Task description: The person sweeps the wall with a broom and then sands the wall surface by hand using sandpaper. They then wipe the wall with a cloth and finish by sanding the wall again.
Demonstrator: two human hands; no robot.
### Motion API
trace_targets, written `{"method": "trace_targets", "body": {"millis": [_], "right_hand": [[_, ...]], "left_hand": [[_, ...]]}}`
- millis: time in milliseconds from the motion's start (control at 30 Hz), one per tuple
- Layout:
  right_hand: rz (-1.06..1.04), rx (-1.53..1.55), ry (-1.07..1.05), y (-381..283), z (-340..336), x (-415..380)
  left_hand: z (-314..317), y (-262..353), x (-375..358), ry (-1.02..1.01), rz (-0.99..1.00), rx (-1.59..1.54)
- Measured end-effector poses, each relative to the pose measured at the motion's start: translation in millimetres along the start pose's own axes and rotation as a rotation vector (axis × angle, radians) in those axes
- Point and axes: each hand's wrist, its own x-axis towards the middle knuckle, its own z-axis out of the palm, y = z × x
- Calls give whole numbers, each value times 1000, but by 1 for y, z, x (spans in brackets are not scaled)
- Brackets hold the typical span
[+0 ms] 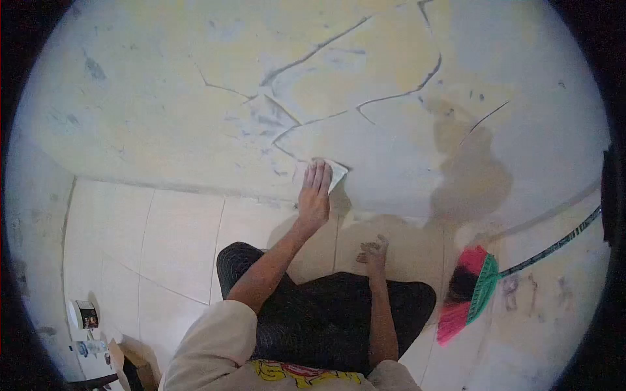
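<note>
My left hand (316,192) is pressed against the lower part of the wall (391,150), fingers together over a thin white sheet (338,173) that looks like the back of sandpaper. One corner of the sheet sticks out to the right of the fingers. Just above it, a long jagged groove (319,47) runs up the wall, with grey smears and scuffs around it. My right hand (373,253) hangs over my lap near the floor, fingers loosely curled and apart, with nothing in it.
On the right, a broom (482,287) with pink and black bristles leans with its handle toward the edge. Pale floor tiles (176,241) lie along the wall. At lower left are a white tub (83,315), a clear plastic bottle (91,347) and an open cardboard box (130,368).
</note>
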Motion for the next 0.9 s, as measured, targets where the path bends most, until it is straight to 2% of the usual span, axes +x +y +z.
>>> {"method": "trace_targets", "body": {"millis": [33, 67, 167, 300, 367, 433, 500, 567, 633, 700, 767, 833, 900], "right_hand": [[-4, 31, 5, -5, 1, -3], [-5, 33, 7, -5, 0, -3], [-19, -29, -2, 1, 3, -1], [-15, 2, 30, -9, 3, -1], [-9, 59, 29, -6, 4, -1], [34, 6, 12, -1, 4, 0], [19, 7, 21, 4, -1, -9], [-46, 22, 41, -6, 3, -4], [-8, -60, 35, -10, 7, -6], [0, -43, 31, -5, 5, -2], [17, -55, 17, -2, -1, -8], [22, -46, 62, -9, 3, -2], [7, -25, 44, -1, 2, -1]], "left_hand": [[2, 2, -4, -31, -12, 31], [10, 1, -2, 70, 15, -22], [-21, 14, 41, 39, 48, -79], [-4, -3, 1, -91, 49, -24], [-20, 11, 33, -67, 46, -53], [-40, 26, 66, 78, 27, -122], [-26, 18, 38, 86, 64, -98], [-3, 7, 6, -52, 32, -90], [-19, 21, 37, -66, 32, -89], [-35, 34, 69, 69, 83, -137], [-26, 29, 45, 50, 64, -128], [0, 10, 8, -96, 38, -25], [-1, 12, 24, -56, 86, -23]]}}
